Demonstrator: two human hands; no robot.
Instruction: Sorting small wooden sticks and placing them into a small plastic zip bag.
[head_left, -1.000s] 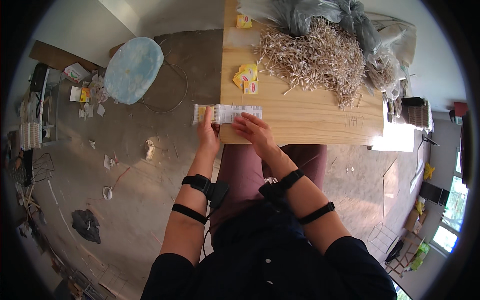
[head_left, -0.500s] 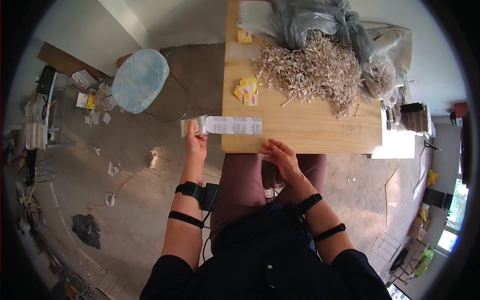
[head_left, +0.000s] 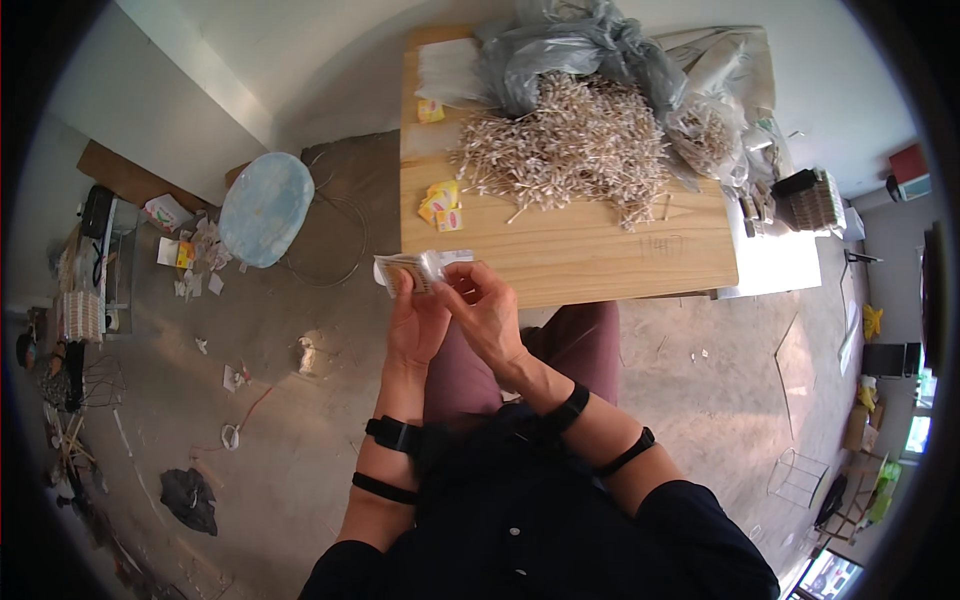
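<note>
My left hand [head_left: 418,325] grips a small clear plastic packet of cotton swabs [head_left: 408,275] just off the table's left front corner, thumb on top. Against the packet's right end, the fingers of my right hand [head_left: 490,320] are closed on the clear plastic edge. Partly hidden behind those fingers, a white strip of printed labels [head_left: 458,257] lies at the table edge. A few yellow and white cards [head_left: 440,207] rest farther up the table's left side.
Loose cotton swabs [head_left: 570,150] are heaped on the wooden table [head_left: 590,255], with a grey plastic bag [head_left: 580,50] behind and a clear bag [head_left: 705,135] at right. A blue-topped stool [head_left: 265,210] stands left. Scraps and a black bag [head_left: 188,500] lie on the floor.
My right hand has moved left from the table's front edge and taken hold of the packet. My left hand has brought the packet closer to it. The head view has shifted.
</note>
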